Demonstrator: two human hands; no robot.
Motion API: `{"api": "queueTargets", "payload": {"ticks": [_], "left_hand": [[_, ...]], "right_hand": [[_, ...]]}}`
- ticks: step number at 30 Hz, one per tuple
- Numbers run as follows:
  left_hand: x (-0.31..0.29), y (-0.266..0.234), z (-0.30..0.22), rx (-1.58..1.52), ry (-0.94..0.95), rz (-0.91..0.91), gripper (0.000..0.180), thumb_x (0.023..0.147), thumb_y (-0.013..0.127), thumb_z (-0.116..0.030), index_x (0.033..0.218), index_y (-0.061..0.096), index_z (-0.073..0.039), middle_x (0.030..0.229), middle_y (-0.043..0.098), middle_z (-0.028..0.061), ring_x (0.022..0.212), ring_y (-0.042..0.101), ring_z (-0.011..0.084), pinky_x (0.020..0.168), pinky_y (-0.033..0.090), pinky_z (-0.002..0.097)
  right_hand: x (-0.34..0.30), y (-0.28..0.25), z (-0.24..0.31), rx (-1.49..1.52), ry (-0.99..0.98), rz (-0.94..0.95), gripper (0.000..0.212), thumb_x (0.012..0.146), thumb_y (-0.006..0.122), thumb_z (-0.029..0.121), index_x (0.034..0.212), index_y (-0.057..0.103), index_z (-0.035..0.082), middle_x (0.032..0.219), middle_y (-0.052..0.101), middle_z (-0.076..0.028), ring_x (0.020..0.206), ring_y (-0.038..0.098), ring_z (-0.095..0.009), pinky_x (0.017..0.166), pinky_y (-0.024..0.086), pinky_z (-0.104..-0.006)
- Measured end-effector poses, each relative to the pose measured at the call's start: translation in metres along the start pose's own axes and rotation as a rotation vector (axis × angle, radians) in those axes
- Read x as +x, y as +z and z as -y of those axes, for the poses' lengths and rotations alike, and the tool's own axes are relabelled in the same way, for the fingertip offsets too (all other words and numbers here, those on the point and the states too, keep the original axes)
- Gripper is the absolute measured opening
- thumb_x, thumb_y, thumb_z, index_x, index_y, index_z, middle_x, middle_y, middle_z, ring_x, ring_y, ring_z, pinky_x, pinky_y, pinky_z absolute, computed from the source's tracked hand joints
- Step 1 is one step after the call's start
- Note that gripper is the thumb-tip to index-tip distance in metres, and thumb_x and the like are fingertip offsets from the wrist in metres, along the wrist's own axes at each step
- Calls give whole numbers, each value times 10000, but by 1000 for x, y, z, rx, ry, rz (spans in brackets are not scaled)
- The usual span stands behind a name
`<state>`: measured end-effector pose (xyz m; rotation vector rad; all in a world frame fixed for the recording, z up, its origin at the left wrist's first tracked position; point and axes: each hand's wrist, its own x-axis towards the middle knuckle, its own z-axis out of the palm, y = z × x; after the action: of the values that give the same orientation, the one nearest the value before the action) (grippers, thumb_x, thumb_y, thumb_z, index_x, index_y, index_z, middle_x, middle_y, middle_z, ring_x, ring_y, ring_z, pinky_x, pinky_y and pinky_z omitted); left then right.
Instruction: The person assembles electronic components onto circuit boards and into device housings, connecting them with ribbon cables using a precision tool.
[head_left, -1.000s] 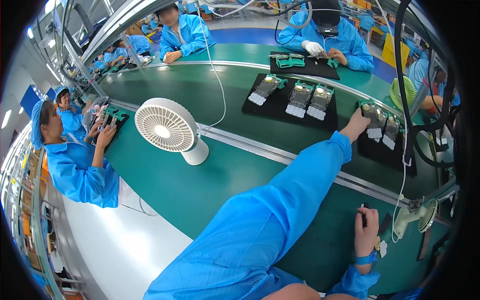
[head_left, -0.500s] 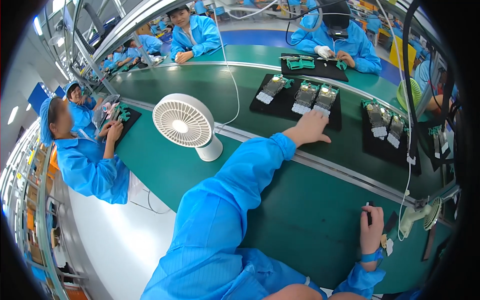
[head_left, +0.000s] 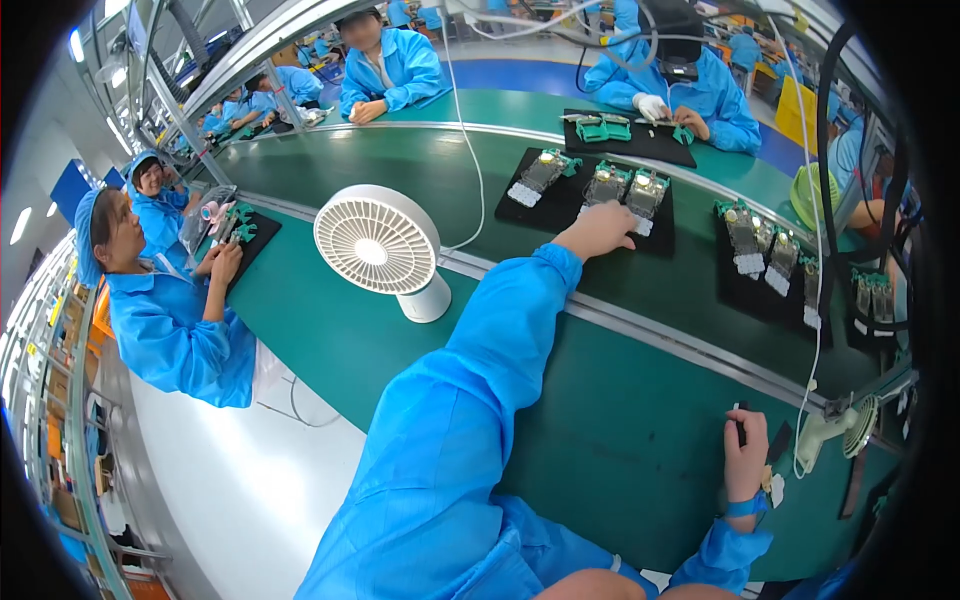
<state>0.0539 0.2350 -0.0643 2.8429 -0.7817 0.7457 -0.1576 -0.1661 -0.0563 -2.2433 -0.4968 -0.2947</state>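
Note:
My left hand [head_left: 597,230] reaches across the rail over a black mat [head_left: 655,244]. Its fingers overlap the lower end of the middle electronic assembly [head_left: 606,184], with the thumb spread to the right. Whether the fingertips touch it cannot be made out. Two similar assemblies with green clips and white lower ends lie on either side: a left assembly [head_left: 541,176] and a right assembly [head_left: 646,195]. My right hand [head_left: 744,455] is near the bench's right side, its fingers wrapped around a small black stick-like tool [head_left: 741,428].
A white desk fan [head_left: 378,240] stands left of my left arm. Another black mat [head_left: 740,290] bears several assemblies. A metal rail [head_left: 690,348] separates bench and belt. A hanging white cable [head_left: 815,340] passes a small fan [head_left: 860,425]. Co-workers sit opposite and at left.
My left hand has moved left and slightly farther away, from the right assembly's lower end to the middle one's. The mats have shifted slightly left. My right hand keeps its hold.

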Motion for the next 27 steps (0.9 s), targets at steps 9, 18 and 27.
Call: {"api": "queueTargets", "payload": {"ticks": [9, 18, 27], "left_hand": [[10, -8, -5, 382, 238, 36, 119, 761, 588, -177, 731, 656, -84, 706, 664, 105, 671, 656, 308, 567, 522, 428], [-46, -52, -79, 289, 276, -202, 114, 734, 576, -152, 751, 534, -48, 666, 564, 55, 665, 591, 232, 570, 480, 362], [-89, -93, -149, 142, 361, -336, 164, 724, 598, -174, 786, 546, -32, 695, 522, 43, 665, 554, 203, 559, 450, 331]], "right_hand": [[-3, -3, 11, 4, -2, 5, 89, 853, 565, -8, 937, 592, -3, 920, 540, -135, 849, 566, -284, 768, 449, -318], [-6, -4, 4, -2, -9, -24, 88, 861, 556, -6, 936, 600, 1, 908, 542, -125, 843, 565, -271, 765, 446, -313], [-8, 0, 7, 56, -53, -36, 125, 941, 528, 106, 935, 610, 12, 838, 541, -84, 735, 549, -197, 632, 421, -270]]}}
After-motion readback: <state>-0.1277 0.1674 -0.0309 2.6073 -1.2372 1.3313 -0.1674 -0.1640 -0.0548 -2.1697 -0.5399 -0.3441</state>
